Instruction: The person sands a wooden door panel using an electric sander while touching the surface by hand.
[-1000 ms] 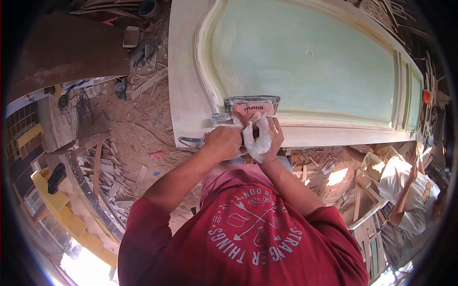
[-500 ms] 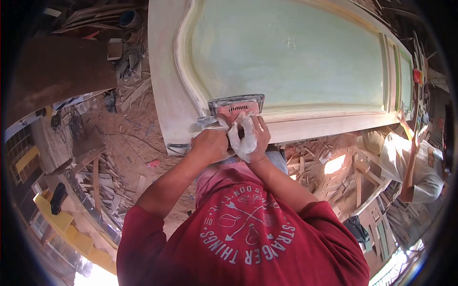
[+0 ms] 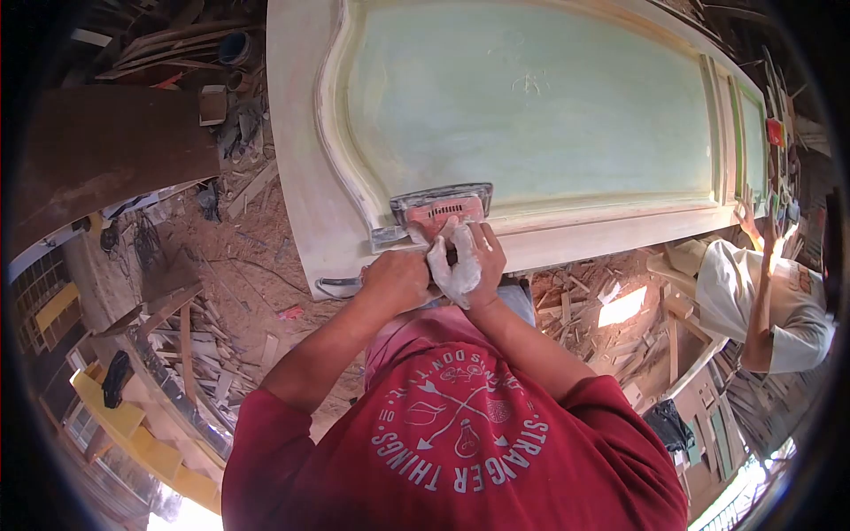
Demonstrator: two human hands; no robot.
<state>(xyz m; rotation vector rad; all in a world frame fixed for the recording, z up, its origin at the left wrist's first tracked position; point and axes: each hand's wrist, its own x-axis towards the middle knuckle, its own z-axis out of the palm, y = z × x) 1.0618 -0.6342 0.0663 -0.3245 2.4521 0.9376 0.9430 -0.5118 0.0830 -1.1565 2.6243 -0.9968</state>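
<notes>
Red sander [image 3: 467, 209] stays on the panel [image 3: 540, 124], fingers of left hand [image 3: 396, 277] and right hand [image 3: 482, 264] still gripping.

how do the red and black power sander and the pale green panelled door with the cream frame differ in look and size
The red and black power sander is compact; the pale green panelled door with a cream frame is far larger. The sander's red body shows a row of slots, while the door has long mouldings, one sweeping in a curve.

Red shirt [image 3: 456, 447], "STRANGER THINGS" lettering, "DON'T"
</notes>
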